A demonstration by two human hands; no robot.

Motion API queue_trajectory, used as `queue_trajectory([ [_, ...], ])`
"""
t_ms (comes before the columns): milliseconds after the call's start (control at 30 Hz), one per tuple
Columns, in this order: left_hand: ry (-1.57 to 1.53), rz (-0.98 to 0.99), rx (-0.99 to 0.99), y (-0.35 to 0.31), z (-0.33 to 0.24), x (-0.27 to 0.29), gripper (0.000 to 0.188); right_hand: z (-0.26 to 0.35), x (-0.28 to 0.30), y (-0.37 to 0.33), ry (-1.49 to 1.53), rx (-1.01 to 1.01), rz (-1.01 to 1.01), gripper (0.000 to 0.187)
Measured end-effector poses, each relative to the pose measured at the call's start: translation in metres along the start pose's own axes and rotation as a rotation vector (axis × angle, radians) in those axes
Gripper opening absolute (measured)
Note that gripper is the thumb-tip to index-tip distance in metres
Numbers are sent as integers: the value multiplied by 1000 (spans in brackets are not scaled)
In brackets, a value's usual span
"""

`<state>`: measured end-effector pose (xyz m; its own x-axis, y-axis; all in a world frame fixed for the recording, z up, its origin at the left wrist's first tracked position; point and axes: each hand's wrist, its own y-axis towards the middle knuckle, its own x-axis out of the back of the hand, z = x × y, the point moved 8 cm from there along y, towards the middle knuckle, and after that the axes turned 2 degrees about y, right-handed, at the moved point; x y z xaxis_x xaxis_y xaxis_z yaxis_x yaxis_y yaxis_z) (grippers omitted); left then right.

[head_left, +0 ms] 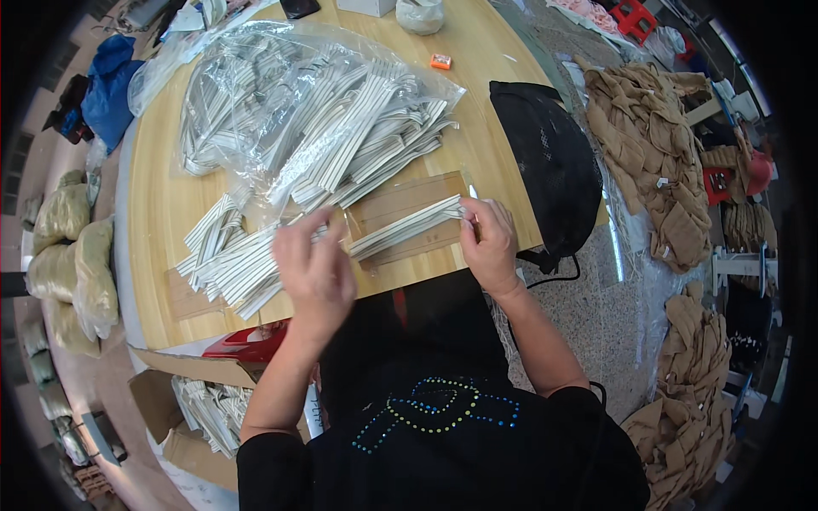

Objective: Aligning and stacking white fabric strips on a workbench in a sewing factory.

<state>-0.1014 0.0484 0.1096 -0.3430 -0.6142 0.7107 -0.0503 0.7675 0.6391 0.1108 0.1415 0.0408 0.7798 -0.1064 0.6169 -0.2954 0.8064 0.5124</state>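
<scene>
We take the brown sheet near the front edge of the wooden surface as our landmark. A striped strip, pale with dark lines, lies lengthwise over it, slanting up toward the right. At the sheet's right end we note the right hand, thumb and forefinger pinched on the strip's tip. Left of the sheet, above a fanned heap of loose strips, we see the left hand, motion-blurred, fingers partly bent; we cannot tell whether they grip or touch anything. Beyond the sheet, toward its far left, a clear plastic bag spreads over more striped strips, some poking out at its right end. Farther beyond the sheet we record a small orange item. To the sheet's right, a black case lies along the surface's edge; past it, well apart from the sheet, we log brown garments in a heap. Below and left of the sheet, lower than the surface, an open cardboard box holds further striped pieces.
</scene>
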Motion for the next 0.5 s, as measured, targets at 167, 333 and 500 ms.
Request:
queue_trajectory([
  [167, -175, 263, -133, -5, -65, -85, 39, 10, 2, -2, 64, -8, 110, 30],
  [333, -135, 373, -174, -19, -66, -117, 35, -30, 1, -2, 280, -322, 88, 31],
  [500, -94, 270, -174, -8, -74, -115, 34, -28, -10, 4, 10, -216, 153, 36],
])
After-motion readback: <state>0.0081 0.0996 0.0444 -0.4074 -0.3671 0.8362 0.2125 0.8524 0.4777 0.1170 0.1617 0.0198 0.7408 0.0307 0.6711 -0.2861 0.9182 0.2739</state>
